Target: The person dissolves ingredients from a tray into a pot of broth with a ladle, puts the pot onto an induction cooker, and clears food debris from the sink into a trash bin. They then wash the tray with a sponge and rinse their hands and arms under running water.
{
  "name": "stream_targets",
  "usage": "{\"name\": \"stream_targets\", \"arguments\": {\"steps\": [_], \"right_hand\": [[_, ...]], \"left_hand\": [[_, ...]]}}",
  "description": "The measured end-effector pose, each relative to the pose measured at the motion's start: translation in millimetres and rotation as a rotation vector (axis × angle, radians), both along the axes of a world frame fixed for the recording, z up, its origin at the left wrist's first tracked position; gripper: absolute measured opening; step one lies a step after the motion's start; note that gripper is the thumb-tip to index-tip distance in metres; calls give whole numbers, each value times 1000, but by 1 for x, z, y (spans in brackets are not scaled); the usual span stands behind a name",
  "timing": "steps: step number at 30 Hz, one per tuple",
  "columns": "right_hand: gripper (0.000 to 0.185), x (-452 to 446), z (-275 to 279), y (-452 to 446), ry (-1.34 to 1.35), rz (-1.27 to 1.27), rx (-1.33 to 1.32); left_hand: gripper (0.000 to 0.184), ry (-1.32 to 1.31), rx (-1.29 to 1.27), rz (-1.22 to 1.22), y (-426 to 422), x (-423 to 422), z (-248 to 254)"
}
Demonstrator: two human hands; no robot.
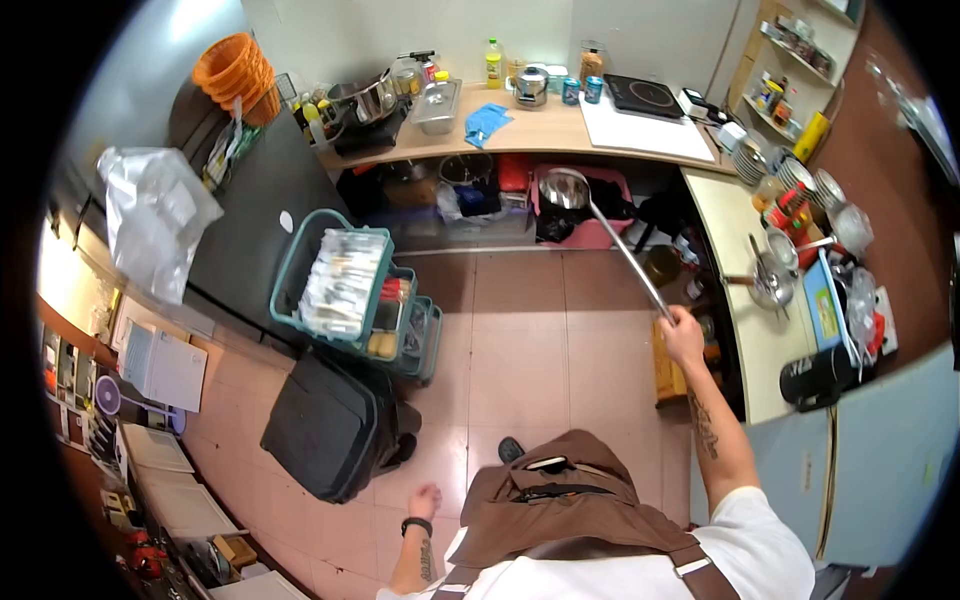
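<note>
My right hand (682, 338) is wrapped round the end of a long metal handle. The handle belongs to a ladle (565, 188), whose round metal bowl is held out over a pink bin (590, 236) with a black bag inside, under the wooden counter. My left hand (425, 500) hangs low beside the brown apron (560, 490), its fingers curled, with nothing visible in them. Nearest to it is a black lidded bin (325, 425) on the floor at the left.
A teal basket rack (330, 335) stands beside a dark cabinet (250, 240). The wooden counter (540, 130) holds pots, a blue cloth (487, 124) and an induction plate (643, 95). Dishes, a strainer and a black bottle (818, 378) are on the right counter (745, 300).
</note>
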State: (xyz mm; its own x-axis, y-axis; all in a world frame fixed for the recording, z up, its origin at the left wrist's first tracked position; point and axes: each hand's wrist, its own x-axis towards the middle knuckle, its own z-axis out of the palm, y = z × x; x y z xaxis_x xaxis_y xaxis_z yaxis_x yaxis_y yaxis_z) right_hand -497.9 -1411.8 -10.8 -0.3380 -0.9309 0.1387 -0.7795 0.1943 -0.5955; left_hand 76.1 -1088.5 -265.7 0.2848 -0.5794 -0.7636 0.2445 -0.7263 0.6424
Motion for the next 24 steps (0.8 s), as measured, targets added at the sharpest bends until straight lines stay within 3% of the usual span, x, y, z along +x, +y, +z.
{"name": "stream_targets", "arguments": {"steps": [3,6,8,11,14,15,16,20,21,22,23,24], "right_hand": [[23,11,-5,-166,69,102,-155],[25,39,-8,-331,184,221,-280],[27,63,-26,-448,221,242,-292],[28,108,-66,-618,215,301,-349],[33,153,-98,-747,147,381,-361],[33,163,-110,-791,165,406,-387],[32,175,-114,-825,158,402,-394],[32,191,-150,-902,140,461,-404],[32,192,-153,-912,157,478,-359],[33,189,-162,-923,203,499,-358],[34,184,-174,-937,246,528,-366],[35,176,-183,-950,220,565,-365]], "left_hand": [[25,-130,-256,-2,-152,-13,88],[25,-151,-361,89,-247,-25,131],[22,-223,-332,163,-271,-25,104],[14,-347,-236,304,-273,-34,14],[11,-178,38,625,-280,-95,10],[21,-147,114,587,-278,-109,6],[22,-79,19,536,-256,-104,-19],[20,-135,175,441,-236,-164,-1],[20,-243,73,279,-233,-179,4],[22,-108,250,650,-286,-205,50],[14,-144,268,732,-305,-217,61],[18,-481,240,173,-283,-219,39]]}}
